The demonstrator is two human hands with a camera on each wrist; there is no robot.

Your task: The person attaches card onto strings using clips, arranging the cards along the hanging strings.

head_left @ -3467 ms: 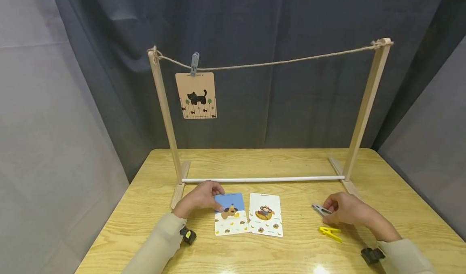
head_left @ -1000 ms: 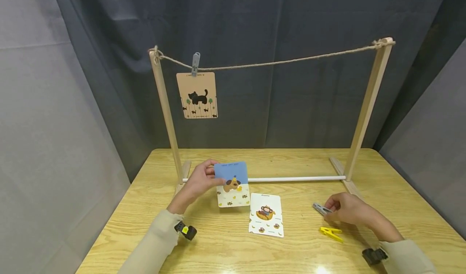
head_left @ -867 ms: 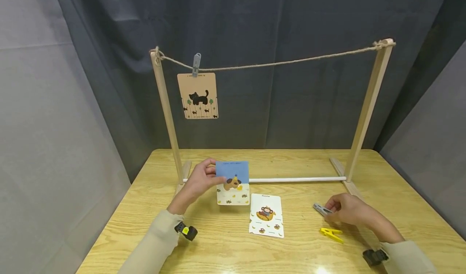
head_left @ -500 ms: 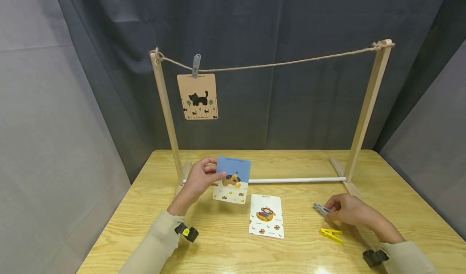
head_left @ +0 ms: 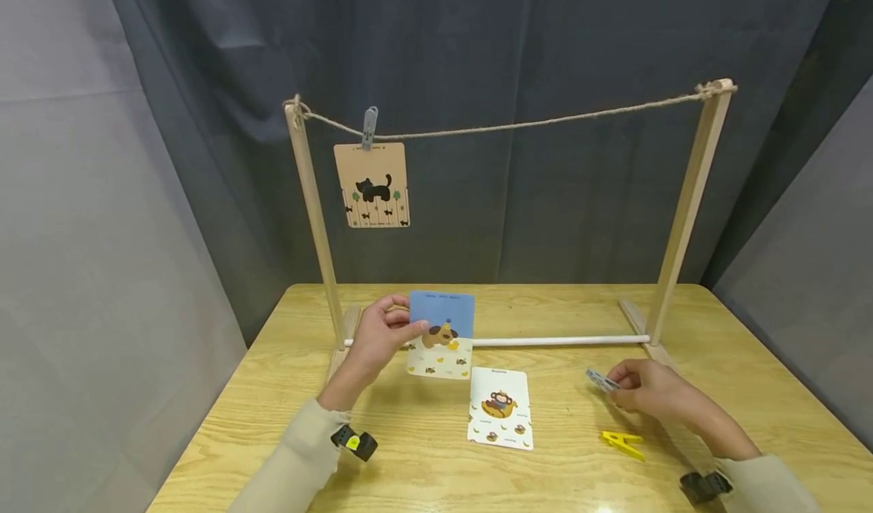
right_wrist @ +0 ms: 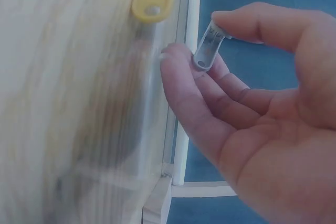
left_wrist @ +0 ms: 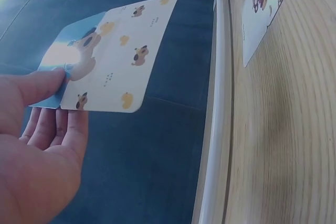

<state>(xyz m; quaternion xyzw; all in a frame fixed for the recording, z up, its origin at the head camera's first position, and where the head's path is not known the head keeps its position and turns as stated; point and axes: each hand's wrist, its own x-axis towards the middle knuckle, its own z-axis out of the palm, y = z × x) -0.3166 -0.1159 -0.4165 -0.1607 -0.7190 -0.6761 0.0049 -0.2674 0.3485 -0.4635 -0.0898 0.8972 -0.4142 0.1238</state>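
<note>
Fingers point(left_wrist: 76, 132) on both hands are drawn together in a pinch: the left hand point(head_left: 377, 340) holds the dog card point(head_left: 443, 352), the right hand point(head_left: 653, 393) a grey peg point(right_wrist: 210, 46). The desk point(head_left: 409, 467) carries a wooden frame point(head_left: 686, 217), a sagging rope point(head_left: 477, 129) strung across its top. The cat card point(head_left: 372, 168) hangs near the rope's left end; the dog card is raised above the desk, where the monkey card point(head_left: 501, 422) lies flat. Another grey peg point(head_left: 369, 128) grips the cat card; a yellow peg point(head_left: 621, 442) lies near the right hand.

Dog card point(left_wrist: 121, 56): smooth, glossy. Grey clothespin point(right_wrist: 209, 47): plastic-looking. Rope point(head_left: 518, 126): rough, fibrous. Table point(head_left: 436, 475): grained wood. Curtain point(head_left: 580, 43): matt cloth.
</note>
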